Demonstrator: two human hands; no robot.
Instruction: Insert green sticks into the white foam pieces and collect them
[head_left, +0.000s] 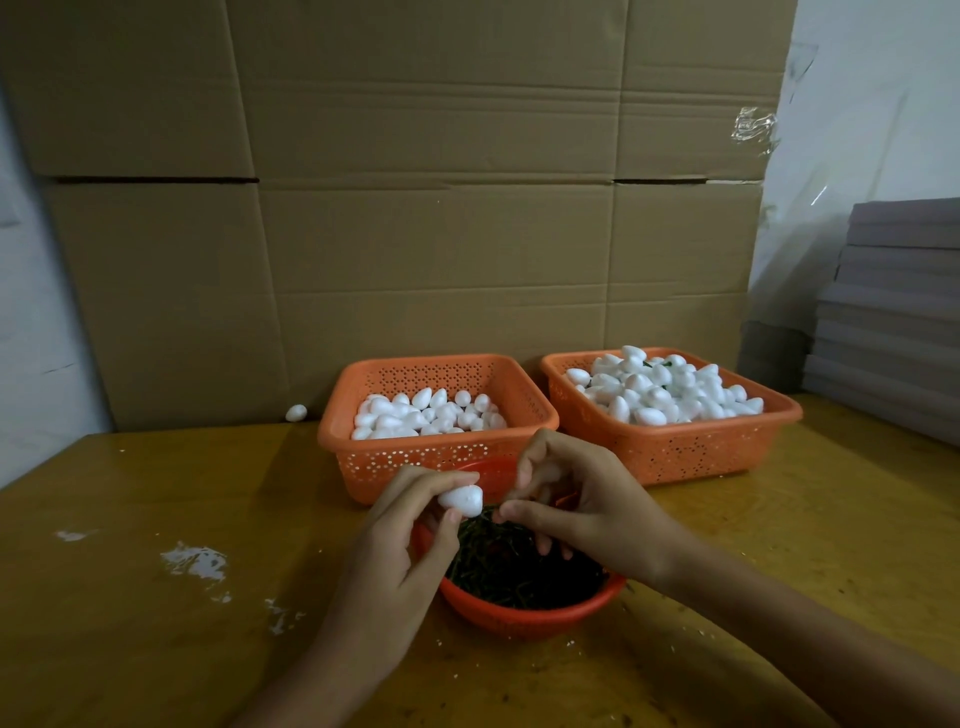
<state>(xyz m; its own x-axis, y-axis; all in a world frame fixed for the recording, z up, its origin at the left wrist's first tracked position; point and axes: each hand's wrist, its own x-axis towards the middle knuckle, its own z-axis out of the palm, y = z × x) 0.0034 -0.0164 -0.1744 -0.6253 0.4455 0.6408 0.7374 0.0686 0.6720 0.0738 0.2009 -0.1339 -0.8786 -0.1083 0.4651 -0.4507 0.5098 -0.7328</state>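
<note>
Left hand (410, 540) pinches white foam piece (461, 500) over red bowl (530, 618) of green sticks (519, 566); right hand (587, 499) fingers curled, grasp unclear.

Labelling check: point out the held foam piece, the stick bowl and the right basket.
held foam piece (460, 502): head view, white middle.
stick bowl (524, 619): head view, near wall.
right basket (675, 452): head view, front wall.

One white egg-shaped foam piece (461, 500), pinched in left hand (410, 540) fingertips, just beside right hand (582, 499). Green sticks (519, 566): dark loose heap right under both hands, in red bowl (524, 621). Plain foam pieces (426, 413) piled just beyond hands in orange basket (441, 457). Bigger foam heap (670, 389) beyond right hand, few green bits showing. Stray foam piece (296, 412) well beyond left hand.
</note>
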